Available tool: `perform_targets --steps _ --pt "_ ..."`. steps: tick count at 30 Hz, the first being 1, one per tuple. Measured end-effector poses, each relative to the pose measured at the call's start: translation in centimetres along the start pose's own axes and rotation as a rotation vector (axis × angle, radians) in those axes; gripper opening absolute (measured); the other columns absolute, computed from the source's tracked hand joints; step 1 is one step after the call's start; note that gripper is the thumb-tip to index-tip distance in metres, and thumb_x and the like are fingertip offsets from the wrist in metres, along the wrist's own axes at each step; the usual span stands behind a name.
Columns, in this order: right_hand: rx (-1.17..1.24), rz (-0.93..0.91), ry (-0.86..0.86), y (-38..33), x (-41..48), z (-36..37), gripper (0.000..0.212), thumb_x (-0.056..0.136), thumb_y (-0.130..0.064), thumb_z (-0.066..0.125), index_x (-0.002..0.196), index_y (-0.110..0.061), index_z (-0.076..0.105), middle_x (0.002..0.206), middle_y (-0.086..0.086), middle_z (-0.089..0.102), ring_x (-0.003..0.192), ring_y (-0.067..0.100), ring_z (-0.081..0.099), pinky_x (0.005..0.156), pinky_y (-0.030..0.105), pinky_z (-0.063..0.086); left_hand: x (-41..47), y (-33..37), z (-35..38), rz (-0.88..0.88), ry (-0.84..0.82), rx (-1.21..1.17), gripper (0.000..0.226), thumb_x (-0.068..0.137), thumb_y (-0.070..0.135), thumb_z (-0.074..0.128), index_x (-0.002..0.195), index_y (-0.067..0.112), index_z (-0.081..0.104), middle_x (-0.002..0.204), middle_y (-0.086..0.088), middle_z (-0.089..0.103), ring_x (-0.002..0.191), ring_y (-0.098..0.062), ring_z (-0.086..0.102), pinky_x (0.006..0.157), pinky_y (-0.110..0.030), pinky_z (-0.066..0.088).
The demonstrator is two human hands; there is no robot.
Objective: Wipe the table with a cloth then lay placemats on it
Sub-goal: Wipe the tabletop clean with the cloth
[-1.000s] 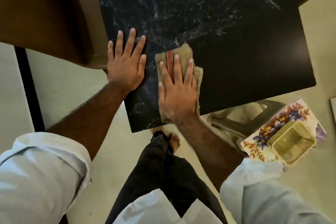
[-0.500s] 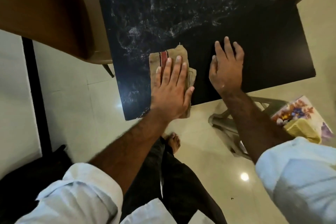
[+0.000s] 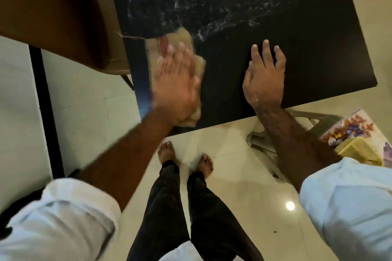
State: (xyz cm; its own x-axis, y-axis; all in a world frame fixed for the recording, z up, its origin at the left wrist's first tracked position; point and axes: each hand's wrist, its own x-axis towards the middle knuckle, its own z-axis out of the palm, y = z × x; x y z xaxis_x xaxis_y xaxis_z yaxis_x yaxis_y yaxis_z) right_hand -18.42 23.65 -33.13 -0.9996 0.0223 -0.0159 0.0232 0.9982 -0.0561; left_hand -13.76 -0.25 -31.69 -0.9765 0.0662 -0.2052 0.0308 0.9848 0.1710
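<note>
The left hand (image 3: 177,89) presses flat, fingers spread, on the cloth (image 3: 192,53) near the bench's (image 3: 318,48) near-left corner to wipe, while the right hand (image 3: 264,76) rests open-palmed near the front edge, likely for support.

Cloth (image 3: 192,43): tan/beige, folded, red stripe near its far end, lying flat on the near-left part of the table, mostly covered by a palm, blurred. Table (image 3: 307,53): black top, rectangular, near-left corner under the cloth; far half streaked with whitish wet smears, near-right part plain dark. Placemats (image 3: 352,126): floral print, off the table, low at its near-right, a yellow basket on top.
</note>
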Motion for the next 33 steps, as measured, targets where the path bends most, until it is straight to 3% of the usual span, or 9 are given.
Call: perform_targets --steps 3,7,11,16,19,23,26,33 --pt "0.037 0.003 -0.002 0.1 -0.1 -0.2 0.056 0.117 -0.036 0.039 0.171 -0.024 0.04 0.182 0.008 0.03 0.168 0.038 0.024 0.134 0.058 0.03 -7.6 3.3 2.2 0.158 -0.085 0.04 0.075 0.116 0.055 0.013 0.179 0.017 -0.006 0.187 -0.006 -0.015 0.173 -0.029 -0.013 0.139 -0.057 0.008" --pt "0.031 0.005 0.001 0.0 -0.2 -0.2 0.056 0.117 -0.037 0.036 0.171 -0.023 0.04 0.181 0.009 0.032 0.167 0.038 0.025 0.134 0.057 0.031 -11.5 -2.9 2.5 0.031 -0.067 0.011 0.074 0.116 0.054 0.012 0.179 0.019 0.001 0.188 -0.004 -0.01 0.174 -0.027 -0.01 0.139 -0.058 0.009" --pt "0.039 -0.014 -0.014 0.0 -0.1 -0.3 0.056 0.118 -0.037 0.034 0.172 -0.021 0.039 0.181 0.011 0.031 0.167 0.04 0.024 0.134 0.057 0.029 -6.6 -7.6 0.7 -0.07 -0.013 0.016 0.075 0.116 0.056 0.008 0.179 0.018 -0.001 0.188 -0.004 -0.01 0.174 -0.027 -0.01 0.14 -0.054 0.007" --pt "0.035 -0.016 -0.006 0.0 0.0 -0.1 0.057 0.117 -0.035 0.035 0.171 -0.017 0.04 0.18 0.013 0.032 0.167 0.04 0.025 0.136 0.056 0.027 4.1 -5.9 -1.1 -0.112 0.053 0.027 0.077 0.114 0.055 0.01 0.179 0.016 -0.001 0.188 -0.007 -0.006 0.174 -0.028 -0.006 0.14 -0.055 0.005" --pt "0.052 0.016 0.018 0.1 0.1 0.1 0.058 0.118 -0.033 0.032 0.17 -0.009 0.039 0.179 0.017 0.034 0.165 0.039 0.028 0.137 0.052 0.025 7.1 -0.3 -1.2 0.013 0.035 0.029 0.077 0.112 0.052 0.014 0.179 0.015 0.002 0.188 -0.008 -0.003 0.174 -0.031 -0.002 0.139 -0.057 0.009" --pt "0.185 0.133 0.072 0.1 -0.2 0.1 0.06 0.118 -0.032 0.032 0.169 -0.003 0.037 0.178 0.02 0.032 0.16 0.04 0.034 0.132 0.052 0.034 4.4 5.8 0.1 0.345 -0.075 0.023 0.075 0.114 0.051 0.015 0.179 0.016 -0.003 0.187 -0.008 -0.011 0.173 -0.03 -0.009 0.138 -0.057 0.008" --pt "0.211 0.18 0.048 -0.1 -0.1 -0.1 0.059 0.118 -0.033 0.034 0.169 -0.003 0.036 0.179 0.019 0.03 0.161 0.04 0.033 0.131 0.052 0.035 2.6 2.4 0.5 0.403 -0.102 0.035 0.074 0.115 0.052 0.013 0.179 0.019 -0.003 0.187 -0.004 -0.012 0.173 -0.026 -0.013 0.138 -0.056 0.007" --pt "0.172 0.223 0.002 -0.5 0.4 -0.2 0.059 0.119 -0.034 0.037 0.171 -0.005 0.035 0.179 0.015 0.03 0.163 0.035 0.03 0.133 0.049 0.031 12.5 -13.7 -4.7 0.077 -0.011 0.004 0.074 0.114 0.052 0.018 0.179 0.018 0.005 0.188 -0.004 -0.001 0.174 -0.027 -0.002 0.14 -0.053 0.004"
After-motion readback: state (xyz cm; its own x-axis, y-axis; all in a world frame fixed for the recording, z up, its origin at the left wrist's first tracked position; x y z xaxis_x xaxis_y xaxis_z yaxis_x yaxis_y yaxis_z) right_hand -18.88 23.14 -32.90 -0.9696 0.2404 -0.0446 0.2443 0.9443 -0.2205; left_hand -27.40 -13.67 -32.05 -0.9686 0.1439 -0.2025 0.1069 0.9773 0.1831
